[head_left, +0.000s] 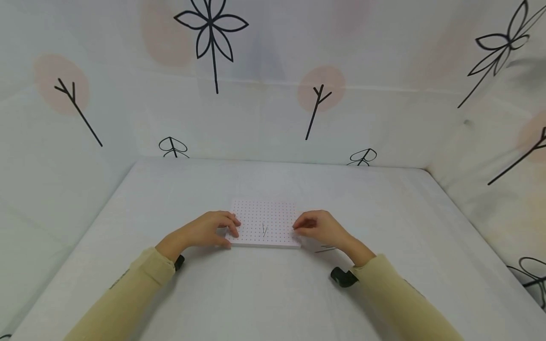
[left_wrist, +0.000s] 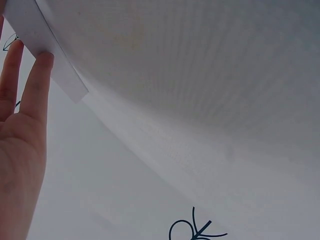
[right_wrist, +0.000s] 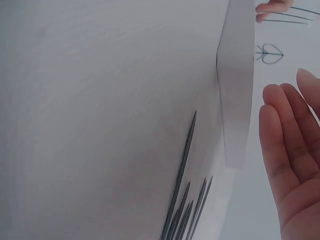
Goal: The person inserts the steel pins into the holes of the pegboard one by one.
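A white board with a grid of small holes lies flat on the table. Two thin dark pointed rods stand up from its front half, one leaning. At the board's left side rests my left hand; its fingers reach over the top, and the left wrist view has fingertips against the side face. My right hand hovers at the right edge, thumb and fingers loosely bent toward each other. Seen in the right wrist view, the right fingers are nearly straight and show nothing between them.
Several loose dark pointed rods lie on the white table just right of the board, below the right wrist. Black wrist cameras hang under both sleeves. A patterned cloth wall encloses the table's back and sides.
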Motion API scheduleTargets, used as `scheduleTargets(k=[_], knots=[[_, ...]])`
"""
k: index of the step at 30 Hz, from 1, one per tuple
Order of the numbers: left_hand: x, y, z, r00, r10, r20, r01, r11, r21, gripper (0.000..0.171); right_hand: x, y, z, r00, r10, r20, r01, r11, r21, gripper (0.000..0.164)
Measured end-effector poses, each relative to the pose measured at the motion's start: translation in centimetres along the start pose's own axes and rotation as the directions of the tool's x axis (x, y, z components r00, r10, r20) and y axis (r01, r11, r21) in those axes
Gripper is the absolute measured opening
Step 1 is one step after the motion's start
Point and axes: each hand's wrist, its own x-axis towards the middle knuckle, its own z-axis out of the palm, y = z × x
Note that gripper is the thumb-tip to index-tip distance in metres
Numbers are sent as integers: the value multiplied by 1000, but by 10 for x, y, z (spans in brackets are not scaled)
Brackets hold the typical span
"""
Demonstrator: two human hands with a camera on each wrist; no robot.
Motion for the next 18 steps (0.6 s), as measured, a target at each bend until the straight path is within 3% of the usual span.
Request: scheduleTargets(k=[18], knots=[[0,0,0,1000,11,-1,-11,1000,-8,20,-14,11,-14,998,49,-31,-49,999,-23,8]])
